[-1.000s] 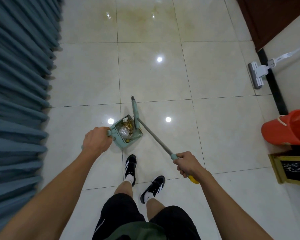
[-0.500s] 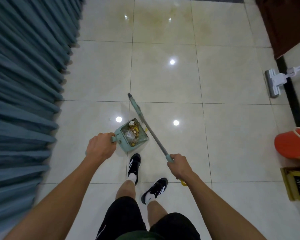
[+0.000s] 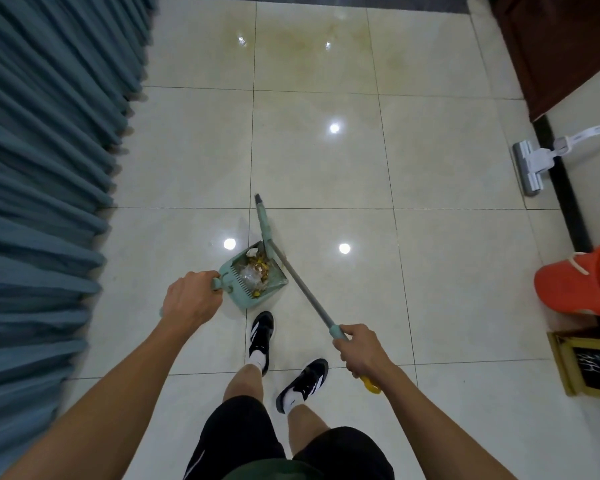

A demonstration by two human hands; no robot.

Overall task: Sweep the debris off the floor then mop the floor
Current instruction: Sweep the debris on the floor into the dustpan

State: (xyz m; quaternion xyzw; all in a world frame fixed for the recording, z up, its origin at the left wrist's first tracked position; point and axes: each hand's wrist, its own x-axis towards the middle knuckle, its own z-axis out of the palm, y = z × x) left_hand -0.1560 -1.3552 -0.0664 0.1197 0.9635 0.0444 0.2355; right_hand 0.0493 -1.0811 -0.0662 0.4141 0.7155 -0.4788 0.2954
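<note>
left grip point(image 3: 191, 299) wraps the dustpan point(image 3: 257, 278) handle, right grip point(image 3: 359, 351) wraps the broom point(image 3: 302, 289) pole, debris point(image 3: 257, 268) sits in the pan on the floor point(image 3: 326, 168); keep it level when lifting, broom head against its lip.

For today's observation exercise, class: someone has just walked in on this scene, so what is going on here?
A person is sweeping a tiled floor. The left hand grips the handle of a green dustpan, which already holds swept-up debris. The right hand grips the broom, whose head rests at the dustpan's mouth. A yellowish stain shows farther along the floor. The mop leans untouched by the wall, near a red bucket, so mopping has not begun.
</note>
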